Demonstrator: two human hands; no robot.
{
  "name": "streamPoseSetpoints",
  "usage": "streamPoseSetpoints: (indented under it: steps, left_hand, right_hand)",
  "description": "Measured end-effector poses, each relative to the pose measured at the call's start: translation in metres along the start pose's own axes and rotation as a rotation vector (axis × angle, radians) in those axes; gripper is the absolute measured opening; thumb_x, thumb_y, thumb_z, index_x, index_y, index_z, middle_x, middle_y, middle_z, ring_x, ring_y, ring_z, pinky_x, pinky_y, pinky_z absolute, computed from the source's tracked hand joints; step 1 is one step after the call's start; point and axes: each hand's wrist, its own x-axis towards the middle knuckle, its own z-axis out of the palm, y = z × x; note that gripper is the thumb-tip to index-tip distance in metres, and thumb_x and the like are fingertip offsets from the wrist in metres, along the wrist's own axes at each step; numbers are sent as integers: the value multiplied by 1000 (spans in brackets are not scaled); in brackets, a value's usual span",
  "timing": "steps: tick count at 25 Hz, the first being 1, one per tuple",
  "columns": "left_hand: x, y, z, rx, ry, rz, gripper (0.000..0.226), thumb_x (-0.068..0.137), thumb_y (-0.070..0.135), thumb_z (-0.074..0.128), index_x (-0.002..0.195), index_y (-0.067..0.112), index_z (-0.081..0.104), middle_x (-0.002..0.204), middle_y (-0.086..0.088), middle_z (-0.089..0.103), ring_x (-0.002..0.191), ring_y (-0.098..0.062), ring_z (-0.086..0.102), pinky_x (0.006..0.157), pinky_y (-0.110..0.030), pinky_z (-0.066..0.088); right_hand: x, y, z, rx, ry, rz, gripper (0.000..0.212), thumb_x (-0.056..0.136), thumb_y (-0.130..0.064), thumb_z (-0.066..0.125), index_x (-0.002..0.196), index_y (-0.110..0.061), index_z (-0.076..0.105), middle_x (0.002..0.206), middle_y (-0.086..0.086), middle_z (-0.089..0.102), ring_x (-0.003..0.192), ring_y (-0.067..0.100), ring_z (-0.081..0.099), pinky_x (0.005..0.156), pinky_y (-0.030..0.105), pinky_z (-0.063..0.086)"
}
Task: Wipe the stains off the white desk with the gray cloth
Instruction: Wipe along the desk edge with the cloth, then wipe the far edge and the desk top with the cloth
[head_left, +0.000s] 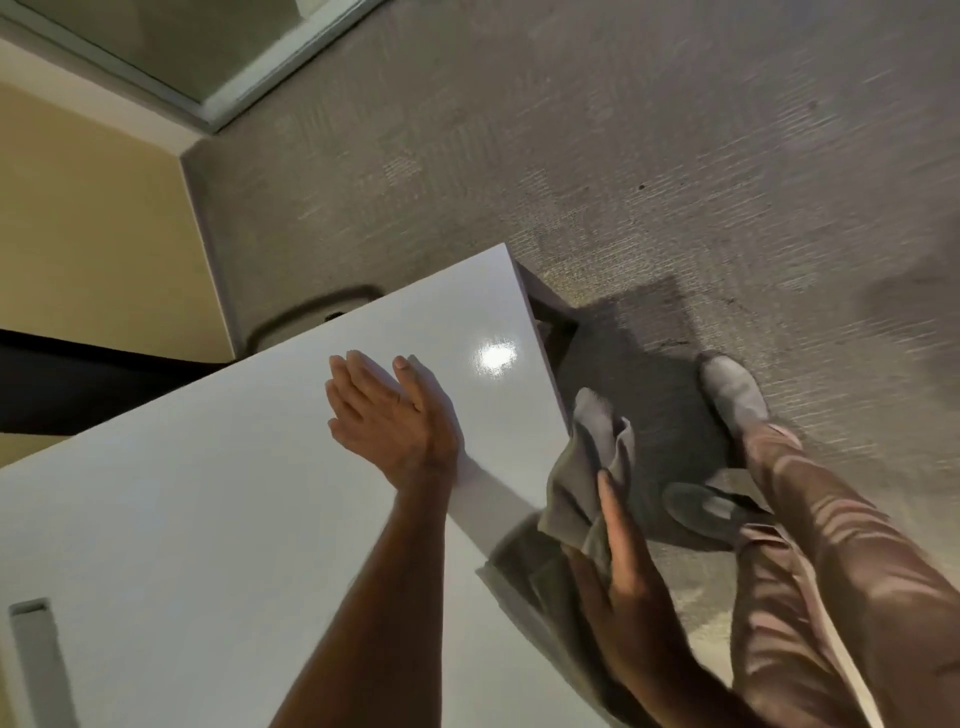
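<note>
**A:** Where is the cloth (589, 478) right now?

**B:** Off the desk (234, 493). It hangs crumpled just past the desk's right edge, over the carpet (571, 156), with the right hand (623, 566) against it. The fingers lie fairly flat along its lower folds. Whether they pinch it or only press on it, I cannot tell; the frame is blurred there.

**A:** And the other hand?

**B:** The left hand (387, 415) is open and holds nothing. Its fingers are straight and together, raised over the desktop near the far right corner. I cannot tell if it touches the surface.

**A:** How will the cloth behave?

**B:** It looks soft, thin and light. It sags into loose folds and has no stiffness of its own, so a grip on one corner would likely leave the rest trailing. My judgement is that it is better bunched or folded into a pad under the palm, with the fingers spread on top.

**A:** And the desk?

**B:** White, glossy and hard, with a bright light glare (497, 356) near the corner. A smooth top like that should let the cloth slide easily. No stains show up clearly in this view.
</note>
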Motion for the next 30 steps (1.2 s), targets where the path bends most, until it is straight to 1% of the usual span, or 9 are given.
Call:
streamPoseSetpoints:
  steps: [3, 7, 11, 15, 18, 21, 24, 27, 30]
  left_hand:
    - [-2, 0, -1, -10, -1, 22, 72, 105, 53, 21, 163, 13, 32, 173, -6, 26, 160, -28, 24, 126, -53, 23]
    - [2, -3, 1, 25, -27, 26, 72, 105, 54, 22, 163, 12, 32, 173, -9, 26, 160, -30, 24, 126, -58, 25]
    - [0, -6, 5, -1, -7, 18, 73, 105, 57, 18, 162, 15, 32, 173, -7, 26, 160, -30, 25, 125, -60, 27]
    - [3, -10, 11, -28, -28, -19, 69, 107, 57, 17, 164, 20, 24, 176, -1, 17, 163, -24, 15, 129, -57, 20]
    - [3, -7, 10, -28, -79, -30, 74, 105, 58, 14, 166, 18, 20, 177, 0, 10, 165, -22, 6, 131, -56, 14]
    - [5, -3, 4, -47, -86, -46, 75, 105, 57, 15, 165, 13, 25, 176, -7, 16, 164, -27, 11, 129, -60, 16]
    - [11, 3, 3, -75, -81, -78, 75, 105, 59, 13, 162, 14, 28, 174, -12, 23, 163, -31, 16, 129, -62, 17]
    - [13, 9, 0, -101, -84, -99, 74, 105, 61, 12, 159, 13, 28, 170, -17, 28, 161, -37, 20, 128, -65, 16]
    - [17, 13, -3, -108, -108, -127, 74, 105, 60, 11, 158, 11, 28, 168, -20, 30, 160, -39, 21, 127, -68, 16]
  right_hand:
    - [62, -31, 7, -75, 21, -86, 73, 106, -46, 51, 167, -30, 15, 172, -2, 27, 157, 3, 29, 124, 15, 27]
    - [154, -65, 16, -53, 7, -157, 75, 106, -30, 59, 168, -28, 15, 166, -14, 23, 147, -25, 13, 116, 0, 20]
    - [225, -94, 20, -11, -7, -202, 74, 107, -33, 58, 168, -28, 16, 166, -19, 22, 150, -19, 16, 120, 9, 23]
    - [258, -108, 22, -60, -17, -229, 69, 106, -35, 55, 166, -23, 24, 163, -31, 24, 153, -13, 22, 121, 7, 22]
    - [265, -112, 13, -126, -76, -217, 65, 107, -35, 54, 165, -22, 29, 166, -22, 29, 156, -3, 26, 124, 12, 23]
    - [267, -116, 3, -203, -175, -210, 63, 108, -41, 51, 164, -24, 30, 166, -20, 29, 156, -2, 27, 123, 12, 24]
    - [279, -121, -8, -262, -320, -240, 64, 108, -46, 49, 165, -31, 25, 165, -5, 36, 155, 0, 30, 122, 11, 26]
    - [292, -125, -19, -341, -456, -275, 65, 106, -40, 53, 165, -27, 28, 163, 7, 43, 154, 7, 36, 123, 15, 29]
    - [308, -130, -27, -407, -615, -316, 65, 105, -31, 54, 164, -30, 28, 162, 6, 46, 153, 7, 39, 122, 18, 33]
